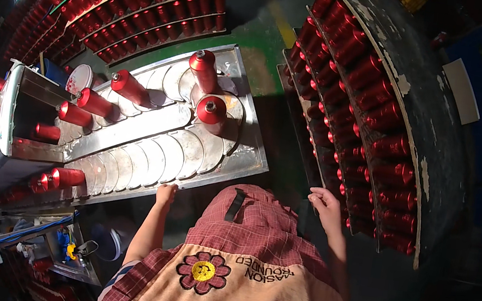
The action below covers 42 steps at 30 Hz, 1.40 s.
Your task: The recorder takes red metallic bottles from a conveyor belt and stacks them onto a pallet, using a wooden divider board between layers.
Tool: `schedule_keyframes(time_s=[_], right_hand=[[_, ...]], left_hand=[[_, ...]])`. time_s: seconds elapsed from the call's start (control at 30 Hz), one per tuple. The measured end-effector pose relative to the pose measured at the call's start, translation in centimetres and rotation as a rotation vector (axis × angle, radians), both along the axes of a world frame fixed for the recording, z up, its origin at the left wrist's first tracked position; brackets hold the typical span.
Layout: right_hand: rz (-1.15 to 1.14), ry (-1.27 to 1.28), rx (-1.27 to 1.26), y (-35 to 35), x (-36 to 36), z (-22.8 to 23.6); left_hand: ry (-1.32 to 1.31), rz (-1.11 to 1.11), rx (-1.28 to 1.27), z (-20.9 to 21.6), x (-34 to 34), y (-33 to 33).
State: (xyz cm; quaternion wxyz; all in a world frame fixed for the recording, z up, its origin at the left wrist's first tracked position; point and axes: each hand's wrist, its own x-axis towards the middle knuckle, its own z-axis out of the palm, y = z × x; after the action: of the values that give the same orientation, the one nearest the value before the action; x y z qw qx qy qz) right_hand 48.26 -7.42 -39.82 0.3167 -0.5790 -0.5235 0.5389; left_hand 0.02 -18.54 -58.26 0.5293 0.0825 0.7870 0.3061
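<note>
Fingers of our left hand [166, 194] curl into a fist at the near edge of the metal surface [140, 128], with nothing visible in it. Those of our right hand [325, 204] are loosely bent and bare, with the rack [410, 124] of red canisters [390, 146] toward 1 o'clock. From our left hand, the nearer standing canister [211, 115] is at 1 o'clock on the surface. We judge this a step between grasps; the next move calls for spreading our fingers around a canister's body.
</note>
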Motion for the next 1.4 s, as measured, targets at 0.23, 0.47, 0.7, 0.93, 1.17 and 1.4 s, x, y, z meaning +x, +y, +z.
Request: schedule_keyframes(time_s=[0.23,0.47,0.7,0.93,1.17,1.4], right_hand=[[0.039,0.034,-0.070,-0.1,0.4,-3.3],[0.082,0.032,-0.111,-0.7,1.0,-5.8],[0.114,0.060,-0.142,-0.8,0.5,-6.1],[0.127,0.073,-0.192,-0.9,0.3,-7.2],[0.053,0.126,-0.310,-2.0,-0.1,-6.0],[0.051,-0.024,-0.258,-1.8,2.8,-8.5]], left_hand=[[0.027,0.165,0.021,-0.8,1.1,-1.6],[0.146,0.019,-0.047,-0.1,1.7,-0.3],[0.158,0.014,-0.075,-1.0,1.5,-0.2],[0.151,0.013,-0.071,-2.1,1.1,-0.3],[0.060,0.049,0.002,1.6,-0.5,-1.9],[1.535,0.553,0.492,16.4,-12.4,-0.5]])
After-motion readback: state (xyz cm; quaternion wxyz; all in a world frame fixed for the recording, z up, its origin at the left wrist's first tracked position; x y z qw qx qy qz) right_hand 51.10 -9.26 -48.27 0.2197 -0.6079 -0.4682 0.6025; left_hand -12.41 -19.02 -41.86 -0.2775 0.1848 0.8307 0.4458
